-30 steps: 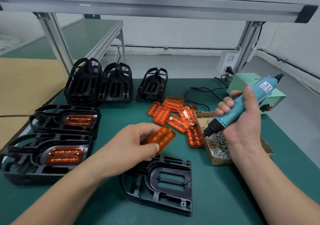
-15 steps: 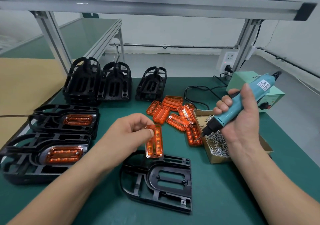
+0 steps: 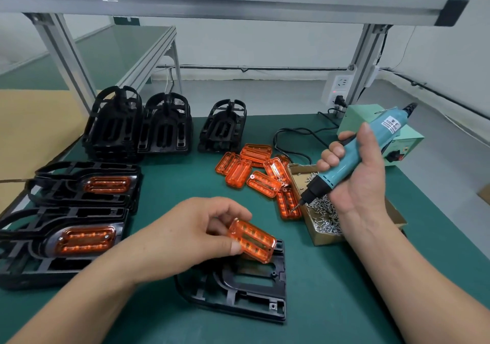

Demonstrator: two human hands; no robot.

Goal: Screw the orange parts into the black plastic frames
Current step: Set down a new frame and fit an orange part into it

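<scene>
My left hand (image 3: 191, 235) pinches an orange part (image 3: 252, 239) between thumb and fingers, tilted, just above the far edge of a black plastic frame (image 3: 244, 290) lying flat on the green mat. My right hand (image 3: 355, 179) grips a teal electric screwdriver (image 3: 352, 158), its bit pointing down-left over a cardboard box of screws (image 3: 322, 219). A pile of several loose orange parts (image 3: 259, 174) lies behind the frame.
Two frames with orange parts fitted (image 3: 87, 184) (image 3: 61, 243) lie at the left. Stacks of empty black frames (image 3: 140, 126) (image 3: 222, 129) stand at the back. A green power unit (image 3: 397, 137) with cable sits at the back right, under aluminium posts.
My left hand has turned the orange part from upright to lying slantwise and lowered it toward the frame's opening. The right hand with the screwdriver has barely moved.
</scene>
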